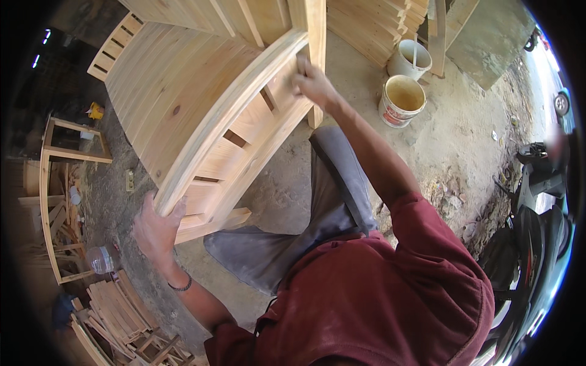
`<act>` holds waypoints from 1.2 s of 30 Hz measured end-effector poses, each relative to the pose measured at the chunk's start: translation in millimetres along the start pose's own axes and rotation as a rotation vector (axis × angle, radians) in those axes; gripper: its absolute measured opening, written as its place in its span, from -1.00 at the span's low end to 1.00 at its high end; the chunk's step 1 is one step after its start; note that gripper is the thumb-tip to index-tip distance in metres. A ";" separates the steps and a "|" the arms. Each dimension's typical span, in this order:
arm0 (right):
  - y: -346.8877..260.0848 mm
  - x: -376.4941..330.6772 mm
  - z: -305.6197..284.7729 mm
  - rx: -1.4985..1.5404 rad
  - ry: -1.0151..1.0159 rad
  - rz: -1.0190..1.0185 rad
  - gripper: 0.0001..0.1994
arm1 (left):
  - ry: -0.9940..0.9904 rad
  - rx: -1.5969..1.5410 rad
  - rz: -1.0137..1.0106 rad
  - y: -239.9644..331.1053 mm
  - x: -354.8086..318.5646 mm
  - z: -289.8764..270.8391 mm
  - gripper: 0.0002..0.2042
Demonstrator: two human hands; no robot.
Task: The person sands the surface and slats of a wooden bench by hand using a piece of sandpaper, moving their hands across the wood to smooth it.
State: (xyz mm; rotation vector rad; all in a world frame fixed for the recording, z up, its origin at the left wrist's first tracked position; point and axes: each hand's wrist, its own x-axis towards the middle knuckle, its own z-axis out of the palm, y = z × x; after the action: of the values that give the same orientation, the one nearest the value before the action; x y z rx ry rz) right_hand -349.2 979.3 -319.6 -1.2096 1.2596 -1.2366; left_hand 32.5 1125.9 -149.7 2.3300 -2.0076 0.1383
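Note:
A pale, unpainted wooden furniture piece stands before me, with a curved top rail (pixel 227 105) and a slatted side panel (pixel 244 122) that has narrow gaps. My left hand (pixel 157 227) is wrapped round the rail's near left end, thumb on the inner side. At the far right end of the panel, beside the corner post (pixel 316 36), my right hand (pixel 315 86) presses against the wood under the rail. Its fingers are curled and slightly blurred; whatever they may hold is hidden. Broad joined boards (pixel 177 91) stretch away behind the rail.
Two buckets, one white (pixel 409 58) and one with a yellowish inside (pixel 403 100), stand on the right. To the left are a wooden frame (pixel 46 201), a clear plastic jug (pixel 102 259) and stacked wood strips (pixel 119 308). A motorcycle (pixel 531 244) is parked at far right.

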 end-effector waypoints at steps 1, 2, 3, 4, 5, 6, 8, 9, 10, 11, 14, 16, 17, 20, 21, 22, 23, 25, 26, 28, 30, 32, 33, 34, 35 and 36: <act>17.2 -12.6 1.9 -0.088 0.020 0.032 -0.55 | 0.008 0.010 0.015 -0.6 1.2 -2.9 -0.35; 9.3 -10.6 0.4 -0.064 0.002 0.057 -0.56 | 0.013 0.021 0.025 -1.9 0.4 -4.2 -0.35; -4.9 -8.2 -2.0 -0.048 -0.022 0.086 -0.57 | 0.012 0.027 0.030 -2.9 -1.7 -1.2 -0.35; -23.3 0.5 -7.1 0.035 -0.069 0.026 -0.56 | -0.002 0.020 0.010 -4.0 -4.5 4.2 -0.35; -29.2 7.5 -8.0 0.137 -0.112 -0.018 -0.54 | -0.027 0.033 -0.006 -5.9 -6.4 4.6 -0.35; -20.1 12.4 -9.4 0.079 -0.023 0.008 -0.51 | -0.018 0.030 -0.008 -4.5 -1.2 0.7 -0.35; 46.3 -1.7 -8.2 -0.198 0.055 -0.047 -0.53 | -0.007 -0.002 0.019 -0.1 2.1 -2.6 -0.36; 49.0 1.6 -8.1 -0.209 0.043 0.018 -0.55 | 0.000 -0.018 0.023 0.1 2.0 -2.9 -0.36; 51.3 5.4 -7.5 -0.222 0.029 0.081 -0.57 | 0.012 -0.013 0.030 -0.7 3.4 -1.9 -0.36; 38.7 14.8 -12.4 -0.275 0.001 0.121 -0.57 | 0.014 -0.007 0.028 -3.4 3.3 1.8 -0.35; 11.3 9.1 -18.8 -0.300 0.008 0.128 -0.59 | 0.016 0.001 0.014 -8.6 -2.8 2.4 -0.34; -10.5 -29.6 -15.0 -0.362 0.142 0.087 -0.60 | 0.052 -0.005 -0.002 -9.0 -4.7 1.9 -0.33; -1.3 -51.3 -10.6 -0.326 0.254 -0.068 -0.61 | 0.071 0.002 0.000 -8.7 -5.0 2.7 -0.33; -0.3 -113.4 29.9 -0.229 0.386 -0.258 -0.59 | 0.062 0.001 -0.012 -9.2 -2.3 3.1 -0.32; -2.5 -127.6 45.4 -0.211 0.377 -0.240 -0.57 | 0.041 -0.004 -0.015 -9.2 -3.5 4.3 -0.32; 1.3 -135.1 58.2 -0.206 0.330 -0.155 -0.55 | 0.041 0.002 -0.023 -9.2 -4.4 4.9 -0.31; -0.1 -136.3 69.2 -0.197 0.319 -0.147 -0.52 | 0.041 0.008 -0.027 -9.3 -5.1 4.3 -0.31; -6.8 -131.2 89.0 -0.170 0.333 -0.205 -0.43 | 0.058 0.001 -0.021 -9.2 -3.8 3.3 -0.30; -9.8 -124.5 95.7 -0.153 0.353 -0.271 -0.38 | 0.068 -0.010 -0.017 -10.6 -4.7 3.6 -0.30; 1.0 -105.4 103.0 -0.151 0.316 -0.298 -0.37 | 0.085 -0.023 -0.003 -10.4 -5.0 1.9 -0.30; -6.1 -95.8 100.0 -0.108 0.254 -0.233 -0.38 | 0.098 -0.027 0.002 -10.5 -5.2 3.2 -0.30; -21.1 -91.4 93.5 -0.064 0.192 -0.141 -0.38 | 0.098 -0.013 0.004 -8.6 -3.9 1.5 -0.30; -31.7 -94.1 93.2 -0.087 0.176 -0.062 -0.44 | 0.088 -0.003 0.002 -9.0 -6.2 1.8 -0.31; -42.6 -96.1 92.7 -0.115 0.155 0.016 -0.49 | 0.078 0.000 -0.016 -9.5 -7.8 3.4 -0.31; -53.9 -98.2 92.5 -0.143 0.131 0.094 -0.53 | 0.071 0.003 -0.030 -9.5 -7.7 3.1 -0.31; -31.5 -95.2 90.5 -0.285 0.182 -0.074 -0.64 | 0.071 0.003 -0.036 -8.1 -6.7 1.9 -0.31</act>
State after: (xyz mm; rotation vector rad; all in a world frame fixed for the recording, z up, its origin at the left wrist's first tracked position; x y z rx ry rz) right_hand -253.6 1070.3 -291.0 -1.3803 1.5786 -1.2735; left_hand 39.7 1133.5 -152.3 2.3270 -1.9329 0.2190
